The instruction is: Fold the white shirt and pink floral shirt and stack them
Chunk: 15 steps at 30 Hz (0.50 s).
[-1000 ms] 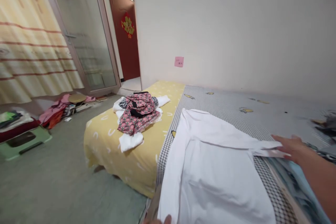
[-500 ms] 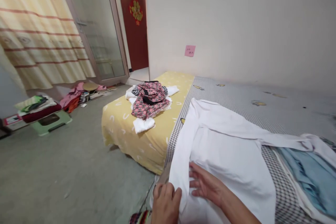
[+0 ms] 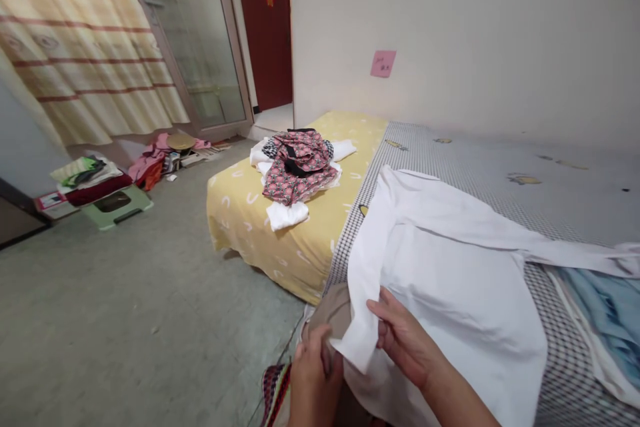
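Observation:
A white long-sleeved shirt (image 3: 450, 280) lies spread over the near edge of the bed, one sleeve stretched to the right and the other hanging toward me. My right hand (image 3: 407, 343) pinches the inner edge of the near sleeve, thumb on top and fingers beneath. At the cuff end, my left hand (image 3: 317, 373) has its fingers curled at a pulled-out corner of the sleeve; its fingertips are partly hidden and slightly blurred. My knee in brown cloth (image 3: 333, 313) shows behind the cuff.
Crumpled pink patterned clothing (image 3: 305, 173) lies with white pieces on the yellow sheet (image 3: 240, 213). Folded blue clothing (image 3: 600, 313) rests at the right. On the floor stand a green stool (image 3: 117, 207) bearing folded cloths and a pile of pink fabric (image 3: 150, 160).
My right hand has closed on the sleeve's edge, and the cuff end is lifted and opened out flatter. The view has tipped downward and shifted left.

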Each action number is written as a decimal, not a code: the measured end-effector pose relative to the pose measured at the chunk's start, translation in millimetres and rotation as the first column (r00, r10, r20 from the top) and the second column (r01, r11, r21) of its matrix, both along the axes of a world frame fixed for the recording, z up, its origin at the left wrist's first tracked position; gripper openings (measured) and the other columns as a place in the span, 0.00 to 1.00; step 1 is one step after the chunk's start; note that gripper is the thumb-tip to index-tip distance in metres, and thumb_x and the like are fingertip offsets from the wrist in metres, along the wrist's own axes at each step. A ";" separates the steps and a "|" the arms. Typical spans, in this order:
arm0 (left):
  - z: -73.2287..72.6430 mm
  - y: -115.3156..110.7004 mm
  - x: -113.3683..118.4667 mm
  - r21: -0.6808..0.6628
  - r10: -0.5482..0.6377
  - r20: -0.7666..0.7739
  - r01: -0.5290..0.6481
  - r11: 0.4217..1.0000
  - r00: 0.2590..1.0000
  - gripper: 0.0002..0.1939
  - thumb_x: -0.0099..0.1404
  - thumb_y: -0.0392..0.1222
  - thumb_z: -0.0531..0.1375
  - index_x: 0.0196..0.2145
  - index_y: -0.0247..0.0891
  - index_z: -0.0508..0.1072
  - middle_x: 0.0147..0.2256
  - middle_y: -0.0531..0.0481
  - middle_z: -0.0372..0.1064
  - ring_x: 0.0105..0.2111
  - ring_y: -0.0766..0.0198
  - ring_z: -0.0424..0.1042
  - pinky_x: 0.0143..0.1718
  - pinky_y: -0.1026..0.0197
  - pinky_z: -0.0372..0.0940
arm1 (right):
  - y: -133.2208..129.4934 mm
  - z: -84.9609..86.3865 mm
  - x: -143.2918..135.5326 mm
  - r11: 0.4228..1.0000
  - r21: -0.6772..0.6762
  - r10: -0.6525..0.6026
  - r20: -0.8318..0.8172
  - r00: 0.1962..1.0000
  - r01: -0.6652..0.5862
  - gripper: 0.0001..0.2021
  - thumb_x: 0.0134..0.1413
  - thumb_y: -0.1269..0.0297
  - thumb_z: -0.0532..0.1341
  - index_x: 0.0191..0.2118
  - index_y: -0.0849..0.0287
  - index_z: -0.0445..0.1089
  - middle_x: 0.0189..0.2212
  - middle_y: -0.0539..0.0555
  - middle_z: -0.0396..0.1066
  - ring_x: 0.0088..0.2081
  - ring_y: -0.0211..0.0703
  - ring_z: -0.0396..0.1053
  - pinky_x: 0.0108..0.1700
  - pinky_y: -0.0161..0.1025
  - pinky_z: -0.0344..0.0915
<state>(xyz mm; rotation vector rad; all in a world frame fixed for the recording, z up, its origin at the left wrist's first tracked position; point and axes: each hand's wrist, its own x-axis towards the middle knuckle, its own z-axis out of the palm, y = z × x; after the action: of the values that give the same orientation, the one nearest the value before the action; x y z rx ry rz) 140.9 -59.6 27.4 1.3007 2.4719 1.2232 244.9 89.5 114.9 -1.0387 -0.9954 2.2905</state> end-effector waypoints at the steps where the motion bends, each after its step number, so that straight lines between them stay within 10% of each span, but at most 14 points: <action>1: -0.8 -0.8 0.9 0.017 0.016 0.015 -0.016 1.000 1.000 0.16 0.61 0.32 0.56 0.46 0.41 0.73 0.23 0.55 0.68 0.28 0.57 0.73 0.32 0.56 0.69 | -1.4 1.8 -0.7 1.000 0.000 0.003 0.012 1.000 -0.003 0.30 0.43 0.59 0.74 0.52 0.53 0.64 0.25 0.45 0.75 0.21 0.34 0.69 0.19 0.29 0.59; 6: -10.4 -6.0 12.2 0.200 -0.180 0.027 0.171 0.965 0.983 0.31 0.48 0.32 0.65 0.50 0.41 0.67 0.54 0.40 0.69 0.55 0.49 0.69 0.55 0.45 0.67 | -7.1 3.8 -4.7 0.995 -0.088 -0.056 0.001 0.998 0.056 0.26 0.41 0.61 0.74 0.47 0.55 0.65 0.30 0.47 0.77 0.25 0.36 0.73 0.26 0.32 0.67; 11: 4.5 6.2 13.1 0.283 -0.081 0.010 0.075 0.956 0.997 0.16 0.55 0.31 0.61 0.41 0.41 0.66 0.49 0.41 0.70 0.53 0.52 0.71 0.51 0.46 0.70 | -16.4 6.2 -5.5 0.985 -0.161 -0.071 -0.082 0.994 0.057 0.26 0.42 0.61 0.75 0.47 0.54 0.67 0.27 0.44 0.76 0.26 0.37 0.72 0.26 0.33 0.68; 15: 18.0 20.0 6.2 0.322 -0.074 -0.054 0.088 0.943 0.996 0.25 0.51 0.29 0.60 0.49 0.39 0.65 0.49 0.40 0.71 0.51 0.52 0.72 0.51 0.48 0.71 | -18.6 11.9 -2.9 0.981 -0.179 -0.097 -0.094 0.991 0.079 0.26 0.42 0.64 0.74 0.49 0.55 0.69 0.33 0.46 0.79 0.30 0.38 0.75 0.33 0.34 0.71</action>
<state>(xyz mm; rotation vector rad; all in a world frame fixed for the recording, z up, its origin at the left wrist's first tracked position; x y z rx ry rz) 147.1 -39.6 45.4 1.4968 2.2847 1.6503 242.0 70.9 126.7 -1.0012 -0.7042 2.3644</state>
